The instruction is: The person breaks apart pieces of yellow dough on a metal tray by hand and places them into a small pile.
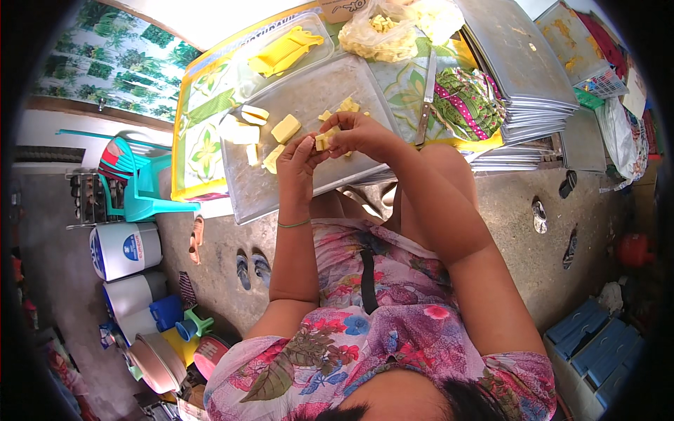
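Both hands meet above a large metal tray [253, 196] that rests at the near side of the table. Between their fingertips is a small pale yellow block [324, 140], like cheese or butter. My left hand [298, 156] pinches its left side, and my right hand [357, 133] grips it from the right. On the tray, left of my hands, lie several bigger blocks, among them a thick rectangular block [286, 129] and a paler block [240, 132]. Small cut pieces [348, 105] lie just beyond my right hand, which partly hides them.
A knife [427, 102] lies right of the tray, beside a green patterned cloth [469, 105]. Behind are a plastic bag of yellow pieces [379, 42] and a clear container holding bright yellow flat items [286, 50]. Stacked metal trays [516, 56] stand right; a turquoise chair [151, 189] stands left.
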The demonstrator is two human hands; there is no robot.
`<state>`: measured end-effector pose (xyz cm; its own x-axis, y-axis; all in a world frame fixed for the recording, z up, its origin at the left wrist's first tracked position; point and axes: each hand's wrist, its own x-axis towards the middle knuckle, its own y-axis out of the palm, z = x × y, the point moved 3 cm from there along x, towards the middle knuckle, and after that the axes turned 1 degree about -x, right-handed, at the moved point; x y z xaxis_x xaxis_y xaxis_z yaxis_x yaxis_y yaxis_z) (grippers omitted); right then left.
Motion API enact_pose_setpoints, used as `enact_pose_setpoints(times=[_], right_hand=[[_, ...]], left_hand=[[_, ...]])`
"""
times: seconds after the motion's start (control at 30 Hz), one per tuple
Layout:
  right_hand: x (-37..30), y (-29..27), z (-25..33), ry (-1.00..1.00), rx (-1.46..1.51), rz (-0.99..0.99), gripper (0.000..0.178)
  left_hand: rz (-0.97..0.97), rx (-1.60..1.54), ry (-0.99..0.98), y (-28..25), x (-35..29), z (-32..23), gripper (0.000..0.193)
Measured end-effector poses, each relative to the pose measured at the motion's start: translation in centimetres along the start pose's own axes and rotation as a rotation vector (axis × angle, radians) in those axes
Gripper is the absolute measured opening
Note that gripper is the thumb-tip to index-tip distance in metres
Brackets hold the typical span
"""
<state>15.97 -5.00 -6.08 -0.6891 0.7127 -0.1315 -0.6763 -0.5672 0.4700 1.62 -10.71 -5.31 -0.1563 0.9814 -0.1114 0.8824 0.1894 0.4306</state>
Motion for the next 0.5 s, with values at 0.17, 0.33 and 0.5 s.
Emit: enact_pose_setpoints(times=[0.17,0.33,0.5], right_hand=[[0.43,-0.01,-0.64,0.020,0.045,-0.050,0.028],[0.45,-0.04,-0.67,0.000,-0.050,-0.058,0.023],[0.15,0.08,-0.41,0.022,-0.077,-0.059,0.025]], left_hand=[[0.003,0.159,0.040,-0.01,0.05,0.38,0.019],[0.017,0.155,0.039,-0.06,-0.03,0.67,0.017],[0.007,0.135,0.034,-0.11,0.12,0.78,0.016]])
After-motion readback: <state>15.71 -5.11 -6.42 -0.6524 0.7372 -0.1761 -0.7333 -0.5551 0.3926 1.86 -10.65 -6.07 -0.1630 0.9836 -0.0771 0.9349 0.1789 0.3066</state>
